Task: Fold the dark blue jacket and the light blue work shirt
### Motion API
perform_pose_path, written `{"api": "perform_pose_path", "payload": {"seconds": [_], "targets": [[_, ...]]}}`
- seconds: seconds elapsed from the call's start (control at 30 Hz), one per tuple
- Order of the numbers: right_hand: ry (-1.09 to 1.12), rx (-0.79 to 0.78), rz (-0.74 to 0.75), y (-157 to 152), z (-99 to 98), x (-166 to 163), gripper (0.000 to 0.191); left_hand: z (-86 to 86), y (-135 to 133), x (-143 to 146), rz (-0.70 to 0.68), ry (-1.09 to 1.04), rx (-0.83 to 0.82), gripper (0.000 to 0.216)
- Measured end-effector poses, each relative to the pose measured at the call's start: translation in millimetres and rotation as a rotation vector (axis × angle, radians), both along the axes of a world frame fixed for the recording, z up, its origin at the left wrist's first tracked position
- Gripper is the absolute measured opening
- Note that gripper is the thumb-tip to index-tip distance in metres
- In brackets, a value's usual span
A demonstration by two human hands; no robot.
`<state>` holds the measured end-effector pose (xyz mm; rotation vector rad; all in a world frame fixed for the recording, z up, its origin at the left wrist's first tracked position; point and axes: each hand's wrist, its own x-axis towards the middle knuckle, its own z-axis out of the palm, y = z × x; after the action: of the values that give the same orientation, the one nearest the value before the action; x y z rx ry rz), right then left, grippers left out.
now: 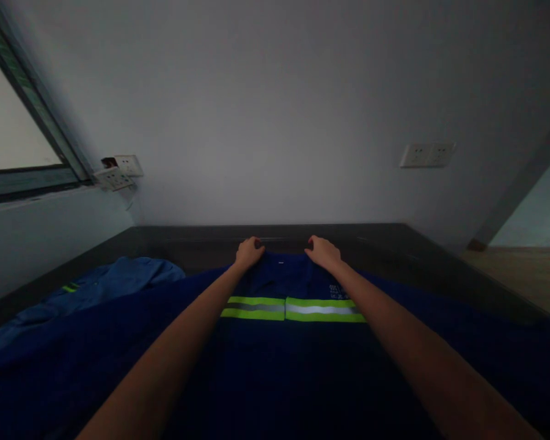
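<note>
Head view: a dark blue jacket (286, 345) lies spread before me on a dark table (376, 237), collar (280, 263) toward the wall (275, 122).
My hands: the left hand (250, 252) and right hand (323, 250) are apart, one at each side of the collar, fingers curled; I cannot tell whether either has cloth pinched.
Collar: an uneven pull from me could skew it and tilt the reflective band (325, 310) across the chest.
Left sleeve: it lies against a lighter blue garment (137, 275), so sweeping that way could drag or bunch both.
Right sleeve: it seems to reach the table's right edge; its weight might tug the jacket askew.
Far edge: only a narrow strip of tabletop shows between my hands and the wall, limiting forward reach.
Room to move: more tabletop shows beyond my right hand than beyond my left.
</note>
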<state>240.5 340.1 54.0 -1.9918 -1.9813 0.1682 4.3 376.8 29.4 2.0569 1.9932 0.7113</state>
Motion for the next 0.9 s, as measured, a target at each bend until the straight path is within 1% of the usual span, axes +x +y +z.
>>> {"api": "perform_pose_path", "payload": {"seconds": [0.13, 0.2, 0.27, 0.37, 0.5, 0.6, 0.77, 0.83, 0.9], "targets": [[0.025, -0.072, -0.041, 23.7, -25.8, -6.4, 0.054, -21.8, 15.9, 8.9, 0.108, -0.018, -0.118, 0.045], [0.056, -0.097, -0.065, 30.4, -37.3, -1.3, 0.050, -29.9, 18.3, 7.2, 0.119, -0.032, -0.148, 0.042], [0.094, -0.100, -0.088, 34.3, -44.6, 6.7, 0.040, -33.8, 19.1, 3.6, 0.107, -0.047, -0.153, 0.035], [0.142, -0.079, -0.128, 36.5, -47.3, 17.8, 0.028, -33.0, 19.1, -1.3, 0.092, -0.059, -0.134, 0.026], [0.175, -0.023, -0.175, 36.9, -43.4, 21.5, 0.020, -28.3, 17.5, -2.7, 0.100, -0.066, -0.076, 0.022], [0.175, 0.012, -0.195, 36.6, -43.5, 17.6, 0.020, -28.1, 15.3, -0.8, 0.116, -0.056, -0.026, 0.023], [0.135, 0.051, -0.189, 32.4, -54.4, 9.8, 0.020, -35.6, 9.2, 5.8, 0.108, -0.001, 0.026, 0.030], [0.117, 0.077, -0.155, 29.3, -58.1, 7.4, 0.024, -37.2, 5.2, 8.4, 0.085, 0.017, 0.053, 0.031], [0.101, 0.114, -0.118, 24.7, -59.0, 5.8, 0.032, -35.5, -0.2, 9.5, 0.069, 0.030, 0.126, 0.033]]}}
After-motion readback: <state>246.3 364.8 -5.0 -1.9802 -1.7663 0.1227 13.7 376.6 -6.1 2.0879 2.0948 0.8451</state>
